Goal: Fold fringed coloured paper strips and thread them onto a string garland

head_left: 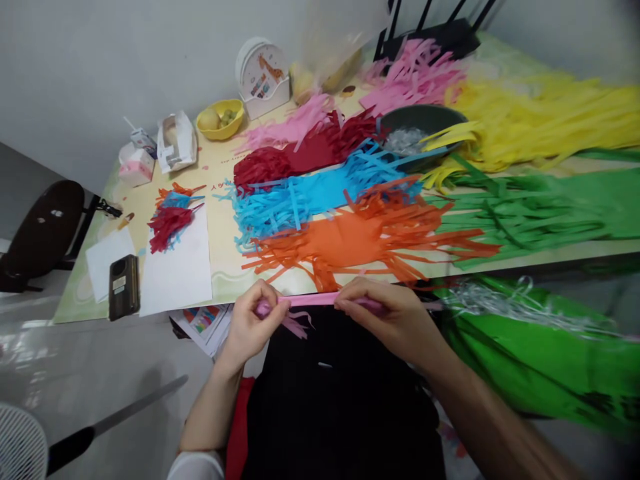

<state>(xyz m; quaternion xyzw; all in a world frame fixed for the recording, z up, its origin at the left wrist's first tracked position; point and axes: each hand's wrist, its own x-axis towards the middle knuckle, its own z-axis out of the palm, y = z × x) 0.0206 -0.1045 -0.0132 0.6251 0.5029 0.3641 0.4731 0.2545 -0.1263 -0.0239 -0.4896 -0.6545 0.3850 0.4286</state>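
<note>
Just off the table's front edge, a pink tissue-paper tassel is pulled straight between my two hands. My left hand is closed round one end, and loose pink strips hang below it. On the other end, my right hand pinches with thumb and fingers. Right behind them lies a fringed orange paper sheet. Beyond it are a fringed blue sheet and a dark red one. Finished-looking small tassels in red, blue and orange rest on white paper at the left.
Fringed green paper, yellow paper and pink paper cover the table's right. A dark bowl holds clear plastic. A phone lies front left. A green bag hangs below the right edge. A yellow fruit bowl stands behind.
</note>
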